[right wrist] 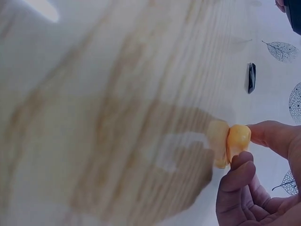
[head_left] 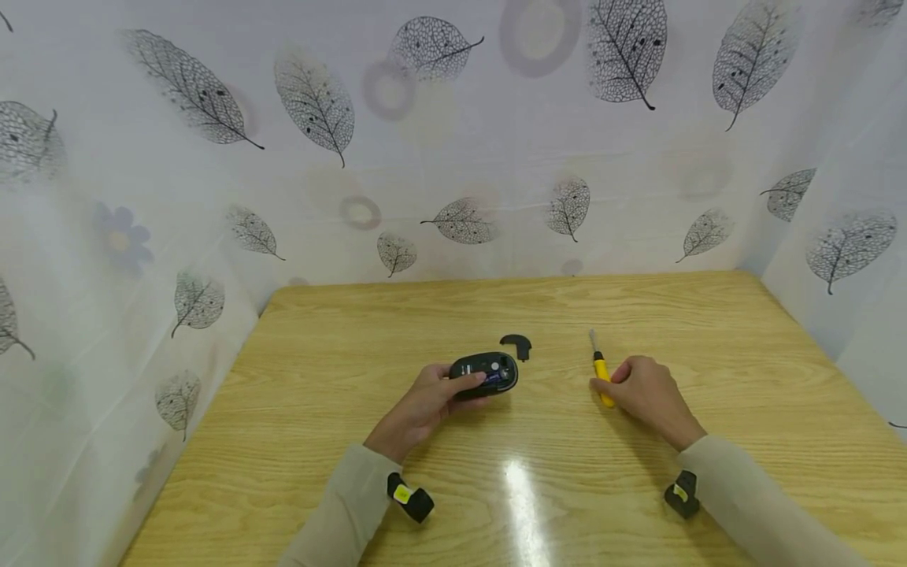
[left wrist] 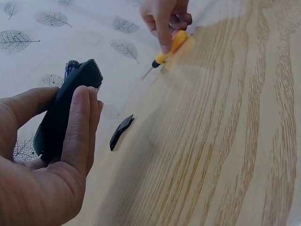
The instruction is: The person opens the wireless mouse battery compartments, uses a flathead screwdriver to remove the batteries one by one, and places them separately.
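A black computer mouse (head_left: 499, 383), underside facing up, is gripped in my left hand (head_left: 432, 402) above the table. My thumb lies over its open battery bay, and one end of a battery (left wrist: 71, 67) sticks up past the mouse's edge in the left wrist view. My right hand (head_left: 648, 394) pinches the yellow handle of a screwdriver (head_left: 601, 370) between thumb and fingers, its metal tip pointing away from me. The handle (right wrist: 239, 138) lies close over the tabletop in the right wrist view. Beyond the mouse rests a curved black battery cover (head_left: 520, 344).
The wood-grain table (head_left: 298, 488) reaches back to a white curtain (head_left: 460, 142) printed with leaves, which also hangs along both sides. A black wrist camera (head_left: 411, 498) is strapped at my left sleeve, another camera (head_left: 683, 494) at my right.
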The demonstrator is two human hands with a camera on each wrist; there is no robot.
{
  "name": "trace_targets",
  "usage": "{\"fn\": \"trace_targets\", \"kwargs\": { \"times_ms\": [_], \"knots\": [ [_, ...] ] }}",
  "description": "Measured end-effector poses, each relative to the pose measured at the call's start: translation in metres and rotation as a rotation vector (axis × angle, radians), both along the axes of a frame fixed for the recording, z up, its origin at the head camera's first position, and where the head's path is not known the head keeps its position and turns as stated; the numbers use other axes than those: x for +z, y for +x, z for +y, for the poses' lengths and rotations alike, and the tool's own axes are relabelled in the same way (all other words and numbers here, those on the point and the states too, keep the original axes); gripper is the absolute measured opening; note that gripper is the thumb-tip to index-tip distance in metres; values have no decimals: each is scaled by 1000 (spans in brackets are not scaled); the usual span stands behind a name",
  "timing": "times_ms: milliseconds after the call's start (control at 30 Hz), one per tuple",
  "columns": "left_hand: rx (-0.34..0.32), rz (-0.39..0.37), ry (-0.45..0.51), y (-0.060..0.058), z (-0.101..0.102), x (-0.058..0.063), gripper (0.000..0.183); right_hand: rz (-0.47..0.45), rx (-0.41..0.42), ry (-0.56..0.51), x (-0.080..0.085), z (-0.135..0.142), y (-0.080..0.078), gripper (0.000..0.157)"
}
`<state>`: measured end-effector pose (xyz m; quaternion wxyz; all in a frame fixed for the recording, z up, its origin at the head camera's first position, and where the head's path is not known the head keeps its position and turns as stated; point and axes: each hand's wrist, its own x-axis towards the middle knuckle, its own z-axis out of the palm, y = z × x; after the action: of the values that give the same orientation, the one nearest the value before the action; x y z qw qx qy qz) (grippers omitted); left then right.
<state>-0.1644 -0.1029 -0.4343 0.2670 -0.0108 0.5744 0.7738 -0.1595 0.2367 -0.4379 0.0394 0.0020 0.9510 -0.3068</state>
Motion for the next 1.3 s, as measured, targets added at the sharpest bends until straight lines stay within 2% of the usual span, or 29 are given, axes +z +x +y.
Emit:
{"fn": "trace_targets", "kwargs": {
  "times_ms": [433,600,1033,1300],
  "knots": [
    [-3,3,2,-2,0,-2,52,-20,-10,18,14,3,-4,43],
    [-8,7,0,-2,-1,-1,51,31,32,4,21,3,-6,43],
    [-11,-17,35,-3,-1,2,53,180,152,-87,47,-13,-13,29],
    [-3,-34,59,-3,0,4,50,223,231,-145,59,-30,-15,29]
  ]
}}
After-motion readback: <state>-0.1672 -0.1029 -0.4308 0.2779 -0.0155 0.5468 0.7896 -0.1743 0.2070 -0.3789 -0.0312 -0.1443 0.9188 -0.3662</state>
